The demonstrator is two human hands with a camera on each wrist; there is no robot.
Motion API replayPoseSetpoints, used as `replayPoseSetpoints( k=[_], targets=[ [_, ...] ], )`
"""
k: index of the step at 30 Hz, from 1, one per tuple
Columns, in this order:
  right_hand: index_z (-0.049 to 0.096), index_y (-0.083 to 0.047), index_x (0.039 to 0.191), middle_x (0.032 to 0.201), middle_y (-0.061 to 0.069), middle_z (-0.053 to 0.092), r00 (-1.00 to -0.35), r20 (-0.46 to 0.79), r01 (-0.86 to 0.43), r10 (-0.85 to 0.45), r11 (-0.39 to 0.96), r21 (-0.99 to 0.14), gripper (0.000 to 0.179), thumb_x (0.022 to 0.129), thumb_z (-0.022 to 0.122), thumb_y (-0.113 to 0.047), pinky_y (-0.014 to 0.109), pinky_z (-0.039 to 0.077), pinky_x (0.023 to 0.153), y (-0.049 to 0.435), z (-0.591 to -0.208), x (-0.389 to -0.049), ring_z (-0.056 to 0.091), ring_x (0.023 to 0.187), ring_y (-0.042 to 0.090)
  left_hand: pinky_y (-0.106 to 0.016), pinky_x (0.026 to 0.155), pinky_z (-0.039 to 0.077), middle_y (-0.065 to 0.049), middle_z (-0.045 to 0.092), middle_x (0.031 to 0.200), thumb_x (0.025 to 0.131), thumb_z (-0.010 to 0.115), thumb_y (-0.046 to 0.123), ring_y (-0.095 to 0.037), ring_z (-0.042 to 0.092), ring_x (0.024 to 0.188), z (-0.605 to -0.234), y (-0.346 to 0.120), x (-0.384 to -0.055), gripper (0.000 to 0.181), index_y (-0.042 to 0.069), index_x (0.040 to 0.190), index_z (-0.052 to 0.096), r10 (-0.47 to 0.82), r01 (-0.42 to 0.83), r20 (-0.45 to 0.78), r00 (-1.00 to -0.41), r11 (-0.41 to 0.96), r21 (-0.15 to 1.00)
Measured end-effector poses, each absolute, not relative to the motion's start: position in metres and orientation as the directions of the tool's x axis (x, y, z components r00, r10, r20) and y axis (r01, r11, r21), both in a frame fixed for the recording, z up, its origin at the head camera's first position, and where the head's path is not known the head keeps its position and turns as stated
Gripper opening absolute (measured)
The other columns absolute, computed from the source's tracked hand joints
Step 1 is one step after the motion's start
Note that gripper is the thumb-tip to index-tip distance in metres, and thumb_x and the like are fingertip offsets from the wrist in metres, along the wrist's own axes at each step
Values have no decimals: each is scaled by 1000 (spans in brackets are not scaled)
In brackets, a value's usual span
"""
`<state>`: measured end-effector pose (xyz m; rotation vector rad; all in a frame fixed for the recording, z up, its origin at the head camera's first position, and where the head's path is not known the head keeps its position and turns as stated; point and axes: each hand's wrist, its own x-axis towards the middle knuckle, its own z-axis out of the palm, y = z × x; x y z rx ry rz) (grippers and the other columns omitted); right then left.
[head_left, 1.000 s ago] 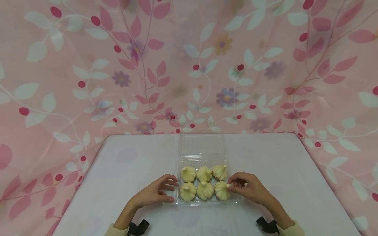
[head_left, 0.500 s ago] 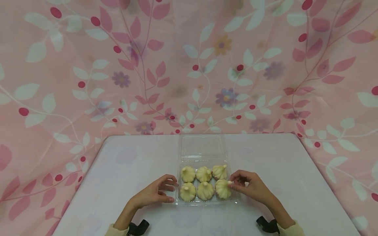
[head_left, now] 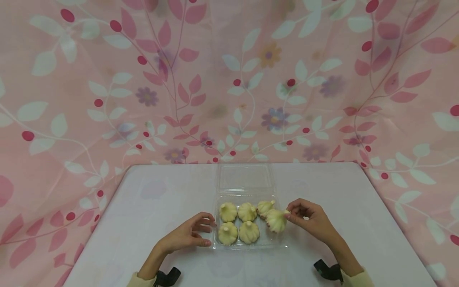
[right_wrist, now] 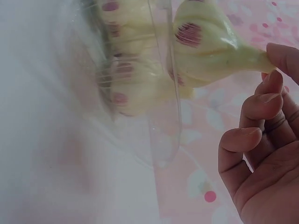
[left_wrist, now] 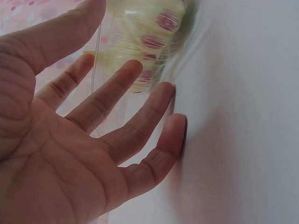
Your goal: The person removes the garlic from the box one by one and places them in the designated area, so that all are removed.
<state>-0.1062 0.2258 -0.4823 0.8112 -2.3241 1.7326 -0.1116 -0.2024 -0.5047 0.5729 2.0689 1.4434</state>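
Note:
My right hand [head_left: 310, 218] pinches the stem of a pale yellow garlic bulb [head_left: 276, 221] between thumb and fingertips. In the right wrist view that garlic bulb [right_wrist: 205, 46], with purple streaks, is tilted above the rim of a clear plastic box [head_left: 247, 246]. Several other garlic bulbs [head_left: 249, 232] sit in the box, and the front right compartment holds none. My left hand [head_left: 190, 233] lies at the box's left side with fingers spread and relaxed. In the left wrist view the left hand [left_wrist: 93, 135] has fingertips near the box wall and table; whether they touch the wall I cannot tell.
The clear lid [head_left: 245, 177] of the box lies folded back toward the far table edge. A white-covered table [head_left: 172, 187] extends on both sides of the box. Behind it hangs a pink floral cloth [head_left: 215, 79]. A black wrist device [head_left: 168, 276] shows near the left sleeve.
My right hand has lifted the front right garlic bulb out of its compartment and moved slightly up and right with it. The left hand has stayed where it was.

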Motion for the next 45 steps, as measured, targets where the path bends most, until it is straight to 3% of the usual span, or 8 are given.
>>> replayPoseSetpoints(
  k=[23, 33, 45],
  targets=[
    [63, 2, 97, 74, 17, 62, -912, 378, -409, -159, 269, -872, 16, 86, 68, 13, 25, 45, 54, 250, -459, -111, 54, 62, 15, -45, 89, 46, -9, 56, 132, 87, 77, 14, -33, 54, 122, -503, -203, -111, 61, 12, 138, 44, 627, 29, -191, -755, 323, 946],
    [64, -1, 103, 78, 19, 64, -955, 282, -298, -95, 276, -914, 15, 91, 71, -4, 27, 44, 55, 266, -488, -126, 54, 62, 21, -44, 90, 47, -10, 56, 134, 87, 77, 14, -33, 54, 123, -501, -203, -110, 62, 14, 139, 44, 630, 35, -187, -754, 322, 946],
    [63, 0, 106, 73, 17, 59, -984, 176, -173, -21, 323, -931, 21, 92, 71, -13, 28, 41, 53, 272, -498, -134, 49, 59, 13, -45, 90, 46, -11, 55, 134, 87, 77, 14, -33, 54, 123, -500, -202, -110, 63, 11, 140, 43, 633, 32, -183, -752, 313, 949]
  ],
)
